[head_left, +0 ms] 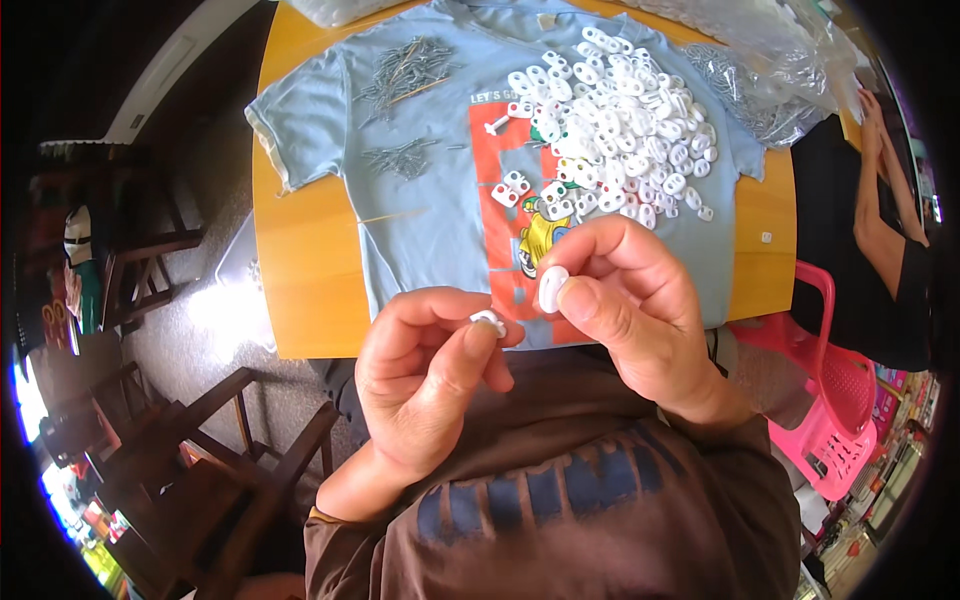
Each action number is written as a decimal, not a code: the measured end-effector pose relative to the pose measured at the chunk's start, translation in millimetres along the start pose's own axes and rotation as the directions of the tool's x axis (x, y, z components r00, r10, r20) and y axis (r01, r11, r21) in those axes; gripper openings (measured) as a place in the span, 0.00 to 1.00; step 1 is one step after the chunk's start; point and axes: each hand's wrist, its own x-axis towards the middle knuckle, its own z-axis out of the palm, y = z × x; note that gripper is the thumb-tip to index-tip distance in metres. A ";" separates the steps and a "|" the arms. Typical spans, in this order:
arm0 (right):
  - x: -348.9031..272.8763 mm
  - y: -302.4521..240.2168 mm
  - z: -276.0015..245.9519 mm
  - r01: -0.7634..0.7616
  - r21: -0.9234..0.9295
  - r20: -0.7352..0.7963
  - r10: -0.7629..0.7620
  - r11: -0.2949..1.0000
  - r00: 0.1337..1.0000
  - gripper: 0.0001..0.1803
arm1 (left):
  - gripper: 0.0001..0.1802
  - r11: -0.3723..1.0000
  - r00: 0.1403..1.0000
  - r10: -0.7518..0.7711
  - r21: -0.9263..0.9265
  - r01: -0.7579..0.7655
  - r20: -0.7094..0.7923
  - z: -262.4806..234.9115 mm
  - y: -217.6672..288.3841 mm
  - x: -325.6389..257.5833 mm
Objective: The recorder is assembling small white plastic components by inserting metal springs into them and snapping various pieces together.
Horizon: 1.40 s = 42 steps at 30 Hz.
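My left hand (425,385) pinches a small white plastic piece (489,320) between thumb and forefinger. My right hand (625,300) holds another white oval plastic piece (552,287) at its fingertips, close beside the left one. Both hands hover over the near edge of a light blue T-shirt (430,215) spread on a wooden table (310,290). A large heap of white plastic pieces (620,125) lies on the shirt beyond my right hand. Two piles of thin metal pins (405,70) lie on the shirt's left part.
Clear plastic bags (760,60) with more parts lie at the table's far right. Another person's arm (885,215) shows at the right edge, above a pink plastic chair (830,390). Dark wooden chairs (210,450) stand at the lower left.
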 end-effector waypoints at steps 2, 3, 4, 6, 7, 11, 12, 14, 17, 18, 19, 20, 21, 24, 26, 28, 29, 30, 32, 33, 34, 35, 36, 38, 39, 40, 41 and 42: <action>-0.7 -2.1 4.6 -0.119 0.032 -0.008 0.119 0.992 0.993 0.10 | 0.07 1.000 1.000 -0.009 -0.001 0.009 -0.002 -1.1 2.2 -1.2; -1.5 -1.0 5.7 -0.121 0.031 -0.005 0.121 0.992 0.993 0.10 | 0.07 1.000 1.000 -0.019 -0.002 0.019 0.002 -0.9 2.9 -2.1; -2.3 0.9 6.5 -0.130 0.020 -0.012 0.130 0.991 0.991 0.11 | 0.07 1.000 1.000 -0.018 -0.003 0.018 -0.001 -0.9 3.3 -3.5; -3.1 5.4 6.7 -0.141 0.008 -0.015 0.142 0.990 0.990 0.12 | 0.08 0.999 1.000 -0.024 0.042 0.024 -0.003 -0.9 3.2 -6.4; -3.4 8.1 6.2 -0.111 -0.034 0.003 0.111 0.993 0.994 0.12 | 0.08 0.999 1.000 -0.023 0.040 0.023 -0.006 -0.7 2.2 -7.0; -1.7 11.2 8.7 0.035 -0.164 0.054 -0.027 0.986 0.998 0.11 | 0.08 1.000 1.000 -0.027 0.015 0.027 -0.005 -2.4 -1.7 -7.7; -0.8 11.4 7.2 0.034 -0.164 0.054 -0.026 0.986 0.998 0.11 | 0.08 1.000 1.000 -0.027 0.016 0.027 0.002 -3.4 -2.0 -8.0; 1.5 12.1 2.6 0.136 -0.246 0.146 -0.102 0.960 0.984 0.11 | 0.08 1.000 1.000 -0.024 0.002 0.024 -0.004 -4.5 -3.0 -8.9; -1.0 9.6 5.4 -0.055 -0.087 0.077 0.062 0.995 0.995 0.11 | 0.07 0.999 1.000 -0.030 -0.026 0.029 -0.008 -4.0 -4.4 -8.3; -2.0 9.7 4.7 -0.055 -0.086 0.075 0.061 0.995 0.995 0.11 | 0.07 0.999 0.999 -0.036 -0.040 0.036 -0.006 -3.3 -4.3 -8.1; -3.2 10.1 3.4 -0.084 -0.043 0.099 0.088 0.996 0.991 0.12 | 0.07 0.998 0.999 -0.039 -0.039 0.038 -0.005 -3.2 -4.7 -7.5; -4.1 10.6 2.3 -0.114 0.000 0.123 0.114 0.993 0.986 0.12 | 0.07 0.997 0.999 -0.041 -0.060 0.041 0.005 -3.7 -5.4 -6.7; -4.5 10.9 1.0 -0.114 0.001 0.121 0.113 0.993 0.986 0.12 | 0.07 0.996 0.999 -0.043 -0.081 0.044 0.017 -3.5 -6.1 -6.1; -3.1 11.0 -2.9 -0.106 -0.053 0.130 0.112 0.993 0.985 0.11 | 0.07 0.996 0.998 -0.063 -0.066 0.063 0.006 -1.3 -6.5 -5.8; -0.8 10.6 -4.5 -0.154 -0.063 0.131 0.161 0.986 0.978 0.10 | 0.07 0.996 0.998 -0.060 -0.062 0.061 0.010 -3.4 -7.5 -6.3; -0.4 16.8 -4.5 -0.078 -0.093 0.098 0.087 0.993 0.991 0.09 | 0.07 0.996 0.998 -0.058 -0.061 0.059 0.020 -4.4 -9.1 -6.1; -0.3 19.2 -3.8 -0.002 -0.127 0.069 0.011 0.992 0.998 0.08 | 0.08 0.997 0.999 -0.047 -0.052 0.048 0.020 -4.6 -9.9 -5.8; -0.7 18.6 -1.8 -0.003 -0.127 0.070 0.012 0.992 0.998 0.08 | 0.08 0.998 0.999 -0.035 -0.044 0.035 0.019 -5.1 -10.2 -5.8; -2.7 15.6 2.9 -0.110 0.042 0.048 0.108 0.993 0.993 0.08 | 0.08 0.999 1.000 -0.019 -0.035 0.020 0.016 -4.3 -10.3 -6.5; -3.1 15.6 3.8 -0.110 0.042 0.049 0.108 0.993 0.993 0.08 | 0.08 1.000 1.000 -0.004 -0.024 0.004 0.014 -3.3 -10.0 -7.1; -3.5 15.5 4.8 -0.116 0.040 0.050 0.113 0.993 0.992 0.08 | 0.08 1.000 1.000 -0.002 -0.024 0.002 0.013 -0.3 -10.0 -7.7; -4.0 15.4 5.8 -0.121 0.038 0.051 0.119 0.992 0.992 0.08 | 0.08 0.999 0.999 0.023 0.040 -0.021 -0.039 4.3 -10.2 -8.3; -4.0 15.0 7.0 -0.120 0.036 0.053 0.118 0.992 0.992 0.08 | 0.07 0.994 0.995 0.050 0.104 -0.041 -0.088 6.4 -10.1 -8.6; -4.1 14.3 10.0 -0.120 0.041 0.038 0.118 0.992 0.992 0.09 | 0.07 0.994 0.995 0.062 0.099 -0.054 -0.081 5.2 -9.8 -9.6; -4.1 14.5 9.4 -0.121 0.041 0.038 0.119 0.992 0.992 0.09 | 0.07 0.993 0.995 0.069 0.096 -0.061 -0.075 4.6 -10.5 -8.9; -4.4 15.2 8.5 -0.103 -0.003 0.025 0.103 0.995 0.994 0.10 | 0.07 0.994 0.995 0.068 0.096 -0.061 -0.076 2.0 -12.1 -8.5; -4.5 16.0 7.5 -0.085 -0.047 0.013 0.086 0.995 0.996 0.11 | 0.08 0.994 0.996 0.088 0.073 -0.086 -0.025 -2.0 -14.4 -8.2; -5.0 16.5 7.8 -0.085 -0.047 0.014 0.085 0.995 0.996 0.11 | 0.08 0.993 0.994 0.110 0.048 -0.111 0.026 -4.4 -15.0 -9.2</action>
